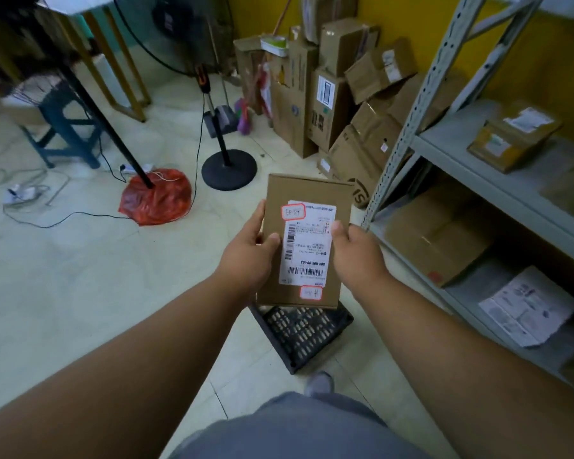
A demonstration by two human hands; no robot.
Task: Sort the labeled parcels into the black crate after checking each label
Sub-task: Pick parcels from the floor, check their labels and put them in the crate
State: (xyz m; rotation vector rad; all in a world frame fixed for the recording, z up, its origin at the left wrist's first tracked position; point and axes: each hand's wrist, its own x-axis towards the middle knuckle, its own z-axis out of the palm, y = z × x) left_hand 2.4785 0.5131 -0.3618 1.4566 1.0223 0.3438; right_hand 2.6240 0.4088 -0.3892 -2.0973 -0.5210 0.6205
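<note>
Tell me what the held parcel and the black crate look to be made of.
Parcel: matte brown cardboard by its look, carrying a white paper label. Black crate: likely moulded plastic, judging by its uniform slotted grid. Shelving: grey-painted perforated metal, apparently.

Flat brown matt cardboard parcel (307, 240), smooth white paper label (307, 245). Black perforated crate (307, 332), probably plastic. Grey painted-metal rack (497, 180); crinkled glossy red plastic bag (156, 198).

crate (304, 336) open-topped — parcel (307, 241) above | shelf (497, 180) right
</note>
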